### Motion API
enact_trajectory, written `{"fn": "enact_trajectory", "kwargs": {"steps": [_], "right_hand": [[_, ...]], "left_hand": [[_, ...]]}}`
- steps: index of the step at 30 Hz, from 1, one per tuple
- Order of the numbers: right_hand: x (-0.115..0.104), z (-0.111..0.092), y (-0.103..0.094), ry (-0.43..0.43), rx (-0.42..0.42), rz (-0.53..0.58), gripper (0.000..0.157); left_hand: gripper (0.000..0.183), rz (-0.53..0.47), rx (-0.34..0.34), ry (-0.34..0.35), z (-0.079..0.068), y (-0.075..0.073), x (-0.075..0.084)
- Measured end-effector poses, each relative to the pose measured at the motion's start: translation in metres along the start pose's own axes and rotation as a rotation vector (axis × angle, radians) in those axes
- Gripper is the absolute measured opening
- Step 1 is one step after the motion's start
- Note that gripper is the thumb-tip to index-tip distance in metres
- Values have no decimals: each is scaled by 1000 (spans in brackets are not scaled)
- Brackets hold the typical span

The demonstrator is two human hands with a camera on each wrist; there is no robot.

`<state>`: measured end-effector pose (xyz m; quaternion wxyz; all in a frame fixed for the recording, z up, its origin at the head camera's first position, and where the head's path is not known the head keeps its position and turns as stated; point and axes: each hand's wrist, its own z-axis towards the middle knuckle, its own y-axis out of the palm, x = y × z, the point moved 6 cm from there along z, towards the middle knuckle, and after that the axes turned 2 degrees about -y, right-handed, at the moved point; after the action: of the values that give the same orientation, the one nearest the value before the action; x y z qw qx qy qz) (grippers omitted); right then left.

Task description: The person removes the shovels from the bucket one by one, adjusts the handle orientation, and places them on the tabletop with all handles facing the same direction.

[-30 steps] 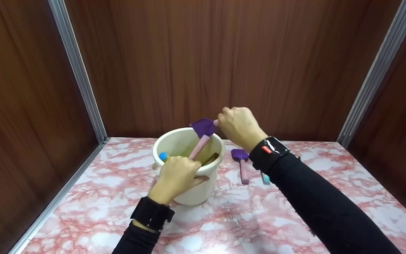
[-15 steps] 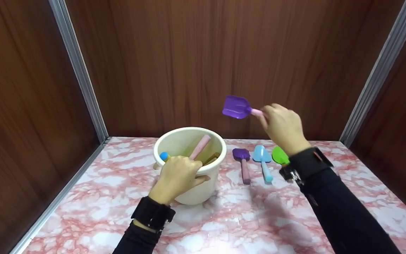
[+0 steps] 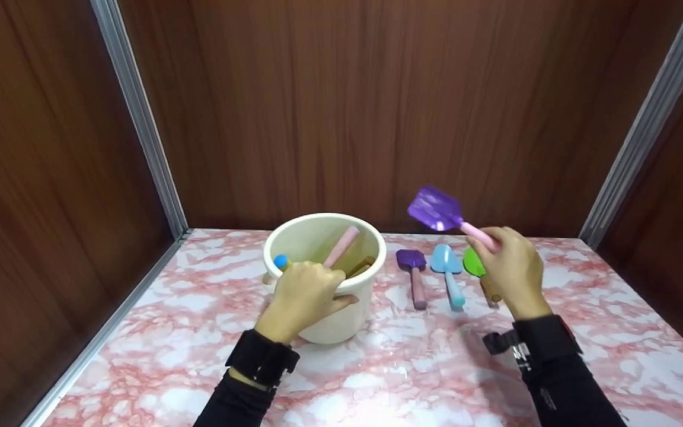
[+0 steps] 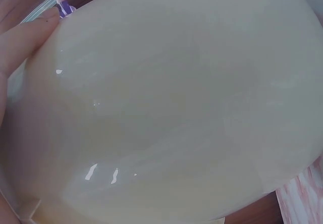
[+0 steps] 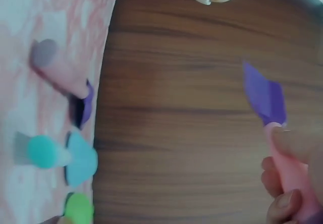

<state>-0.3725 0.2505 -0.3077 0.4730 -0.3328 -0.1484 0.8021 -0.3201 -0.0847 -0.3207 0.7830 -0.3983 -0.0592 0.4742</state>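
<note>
My left hand grips the near rim of a cream bucket. Inside it stand a pink handle, a blue-tipped handle and a brown wooden handle; their lower parts are hidden. In the left wrist view the bucket wall fills most of the picture. Raised above the table at the right, my right hand holds a toy shovel by its pink handle, the purple blade pointing up and left. The right wrist view shows thumb and fingers wrapped round that handle.
Right of the bucket, three toy shovels lie in a row: purple with a pink handle, light blue, and green with a wooden handle. The marbled table is bounded by brown wood panels at the back and sides.
My right hand has lifted the purple shovel out from over the bucket, carried it right, then lowered it somewhat. My left hand stays on the bucket rim.
</note>
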Motion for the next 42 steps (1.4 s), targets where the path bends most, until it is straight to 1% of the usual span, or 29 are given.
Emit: {"fn": "enact_trajectory", "kwargs": {"steps": [2, 4, 6, 10, 13, 15, 17, 21, 25, 27, 31, 35, 39, 42], "right_hand": [[12, -6, -1, 36, 6, -4, 36], [23, -10, -1, 62, -6, -21, 38], [34, -11, -2, 85, -36, -40, 41], [52, -9, -5, 134, -90, -38, 45], [65, -6, -9, 184, -106, -31, 43], [74, -6, -12, 204, -112, -45, 39], [85, -8, -14, 226, -137, -58, 35], [112, -17, -13, 282, -218, -86, 37], [140, -31, -10, 351, -327, -117, 50], [150, -37, -7, 372, -377, -133, 54], [162, -44, -3, 424, -473, -160, 60], [169, -51, 2, 456, -552, -192, 62], [175, -57, 8, 476, -592, -210, 62], [178, -59, 10, 498, -599, -210, 63]], "left_hand": [[50, -6, -4, -3, 1, 0, 0], [50, -16, -9, -4, 1, 0, 0], [49, -21, -10, -3, 1, -1, -1], [50, -4, -3, -6, 0, -3, -2], [50, 9, 6, -11, -1, -5, -3], [50, 15, 10, -10, -1, -5, -3], [50, 24, 11, -7, -1, -5, -3], [51, 41, 13, 0, 1, -4, -1], [51, 31, 6, 2, 3, -3, 1], [51, 26, -2, 4, 4, -3, 2], [51, 25, -8, 7, 5, -2, 4], [50, 13, -8, 6, 6, -1, 4], [50, -5, -12, -4, 4, 0, 5], [50, -7, -10, -9, 2, 1, 6]]}}
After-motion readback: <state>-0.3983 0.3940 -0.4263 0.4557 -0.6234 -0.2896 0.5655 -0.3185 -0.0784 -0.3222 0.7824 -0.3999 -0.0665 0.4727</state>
